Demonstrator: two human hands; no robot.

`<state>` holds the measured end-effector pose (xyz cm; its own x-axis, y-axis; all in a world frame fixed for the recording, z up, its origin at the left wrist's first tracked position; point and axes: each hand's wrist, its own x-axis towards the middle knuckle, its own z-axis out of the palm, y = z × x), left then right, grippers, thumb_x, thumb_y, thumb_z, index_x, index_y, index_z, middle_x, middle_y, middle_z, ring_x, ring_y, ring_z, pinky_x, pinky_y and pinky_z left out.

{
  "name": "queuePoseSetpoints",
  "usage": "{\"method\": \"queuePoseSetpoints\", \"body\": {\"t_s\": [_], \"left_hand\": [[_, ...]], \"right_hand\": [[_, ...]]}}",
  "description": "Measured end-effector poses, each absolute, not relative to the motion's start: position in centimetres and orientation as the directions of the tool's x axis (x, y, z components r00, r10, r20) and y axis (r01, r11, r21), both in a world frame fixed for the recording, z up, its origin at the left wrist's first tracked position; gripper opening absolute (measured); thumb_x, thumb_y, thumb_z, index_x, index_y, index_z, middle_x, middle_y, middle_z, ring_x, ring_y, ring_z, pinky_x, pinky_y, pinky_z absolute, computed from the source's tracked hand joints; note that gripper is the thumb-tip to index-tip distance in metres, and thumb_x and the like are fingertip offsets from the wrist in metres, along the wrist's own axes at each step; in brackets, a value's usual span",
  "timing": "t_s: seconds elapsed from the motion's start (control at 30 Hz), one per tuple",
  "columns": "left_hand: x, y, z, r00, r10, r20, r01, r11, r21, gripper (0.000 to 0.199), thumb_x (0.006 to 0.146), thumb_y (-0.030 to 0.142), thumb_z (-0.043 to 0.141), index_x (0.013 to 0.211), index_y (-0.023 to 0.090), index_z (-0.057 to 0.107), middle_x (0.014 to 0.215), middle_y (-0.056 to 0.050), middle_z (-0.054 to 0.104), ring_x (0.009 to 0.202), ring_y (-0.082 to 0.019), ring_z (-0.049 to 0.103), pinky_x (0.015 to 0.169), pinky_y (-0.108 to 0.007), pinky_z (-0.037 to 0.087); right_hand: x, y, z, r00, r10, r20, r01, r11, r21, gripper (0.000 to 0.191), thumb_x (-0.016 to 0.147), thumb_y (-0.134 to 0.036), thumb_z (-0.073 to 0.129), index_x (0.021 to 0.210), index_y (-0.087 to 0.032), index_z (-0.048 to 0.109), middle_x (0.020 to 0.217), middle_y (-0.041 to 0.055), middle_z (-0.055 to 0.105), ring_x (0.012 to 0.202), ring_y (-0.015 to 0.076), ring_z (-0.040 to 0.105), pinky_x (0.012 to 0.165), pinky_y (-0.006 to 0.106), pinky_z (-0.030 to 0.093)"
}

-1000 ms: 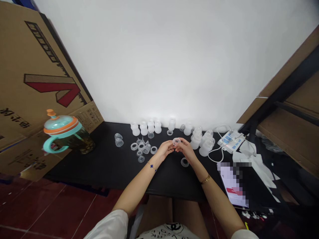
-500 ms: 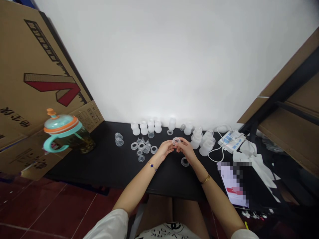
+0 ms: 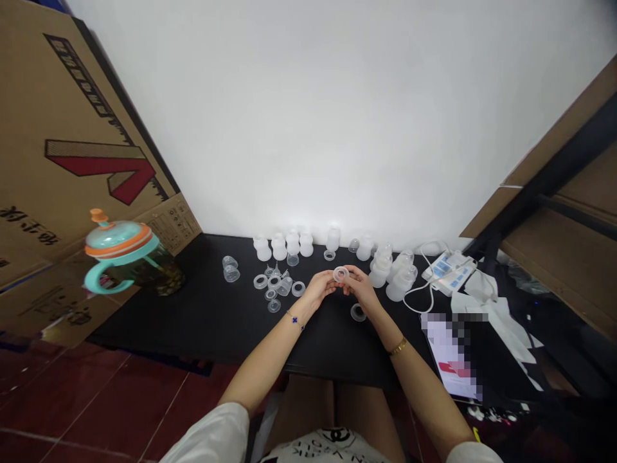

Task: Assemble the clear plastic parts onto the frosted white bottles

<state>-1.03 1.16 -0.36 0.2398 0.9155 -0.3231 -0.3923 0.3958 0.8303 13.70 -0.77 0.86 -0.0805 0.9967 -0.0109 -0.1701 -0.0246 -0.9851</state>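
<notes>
Between my two hands is a translucent bottle nipple [image 3: 341, 274], its round flange facing up. My left hand [image 3: 319, 287] grips it from the left, and my right hand [image 3: 359, 283] pinches its right side with the thumb on top. On the table below my right wrist lies a translucent ring [image 3: 358, 313]. To the left of my hands are several loose collar rings [image 3: 298, 289] and clear nipples [image 3: 274, 305]. Behind my hands a small white bottle [image 3: 333, 239] stands with a collar ring [image 3: 329, 255] in front of it.
Several white bottles [image 3: 263, 249] line the wall; capped ones [image 3: 400, 283] stand to the right. Clear caps [image 3: 231, 273] sit at the left. A power strip [image 3: 448, 273] with a white cable, a tablet [image 3: 450, 360] and a large teal-lidded jug [image 3: 130, 257] flank the black table [image 3: 212, 321].
Almost nothing differs. Both hands keep hold of the nipple in the same place, and the view has shifted very slightly.
</notes>
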Motion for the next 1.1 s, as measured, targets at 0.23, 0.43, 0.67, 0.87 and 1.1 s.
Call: {"method": "queuePoseSetpoints", "body": {"t_s": [0.23,0.43,0.67,0.87,1.1], "left_hand": [[-1.1,1.3,-0.4,0.227,0.919,-0.321,-0.387,0.388,0.837,0.019,0.069,0.028,0.08,0.078,0.014,0.07,0.068,-0.005,0.072,0.061,-0.01,0.064,0.06,-0.019,0.042],[-1.2,1.3,-0.4,0.218,0.926,-0.308,-0.378,0.371,0.848,0.021,0.068,0.03,0.081,0.079,0.014,0.07,0.068,-0.006,0.073,0.063,-0.012,0.066,0.058,-0.019,0.038],[-1.3,1.3,-0.2,0.22,0.933,-0.285,-0.389,0.352,0.851,0.024,0.069,0.033,0.081,0.081,0.015,0.07,0.071,-0.005,0.073,0.063,-0.011,0.065,0.058,-0.019,0.038],[-1.4,1.0,0.2,0.181,0.95,-0.255,-0.392,0.308,0.867,0.024,0.074,0.036,0.08,0.083,0.016,0.07,0.07,-0.003,0.071,0.06,-0.009,0.063,0.057,-0.018,0.04],[-1.3,0.7,0.6,0.163,0.963,-0.215,-0.376,0.263,0.889,0.027,0.073,0.038,0.081,0.083,0.015,0.071,0.066,-0.002,0.067,0.058,-0.008,0.06,0.055,-0.016,0.041]], "right_hand": [[13.9,-0.6,0.9,-0.117,0.993,-0.016,-0.164,-0.035,-0.986,0.045,0.067,-0.044,0.083,0.102,-0.02,0.069,0.065,-0.0023,0.067,0.047,0.0095,0.052,0.047,0.022,0.04],[14.2,-0.4,0.7,-0.128,0.991,-0.028,-0.155,-0.047,-0.987,0.049,0.067,-0.043,0.084,0.107,-0.019,0.07,0.066,-0.002,0.068,0.048,0.0106,0.054,0.048,0.024,0.043],[14.2,-0.5,0.9,-0.147,0.988,-0.045,-0.197,-0.074,-0.978,0.047,0.071,-0.044,0.082,0.11,-0.02,0.072,0.074,0.0001,0.072,0.05,0.0107,0.059,0.048,0.023,0.045],[14.0,-0.4,0.9,-0.094,0.992,-0.088,-0.208,-0.106,-0.972,0.045,0.076,-0.049,0.077,0.109,-0.02,0.073,0.075,0.0024,0.073,0.052,0.0123,0.063,0.047,0.021,0.048],[14.0,-0.4,0.8,-0.067,0.994,-0.091,-0.22,-0.103,-0.97,0.043,0.076,-0.047,0.079,0.108,-0.02,0.075,0.078,0.0041,0.075,0.057,0.0133,0.066,0.048,0.02,0.049]]}}
